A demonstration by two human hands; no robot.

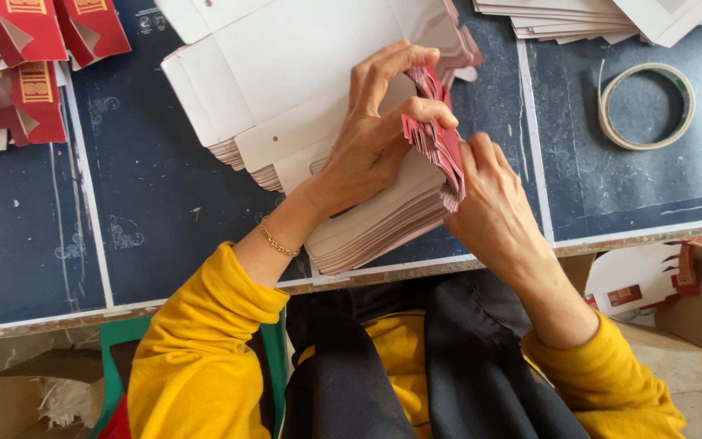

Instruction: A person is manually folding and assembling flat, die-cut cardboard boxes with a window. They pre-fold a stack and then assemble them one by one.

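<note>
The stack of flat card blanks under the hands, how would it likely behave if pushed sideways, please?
The stack of flat card blanks already fans out, so its sheets would probably slide apart. Its red flaps bend under the left hand and right hand, so single blanks seem thin and floppy.

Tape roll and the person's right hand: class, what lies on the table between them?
In the head view, only bare dark table with a white line lies between the tape roll and the right hand.

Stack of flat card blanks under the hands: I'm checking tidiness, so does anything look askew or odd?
Yes. The stack of flat white-and-red card blanks is fanned and slanted, not squared, overhanging the dark blue table's front edge. The left hand and right hand lift its red flaps. No damage shows.
</note>
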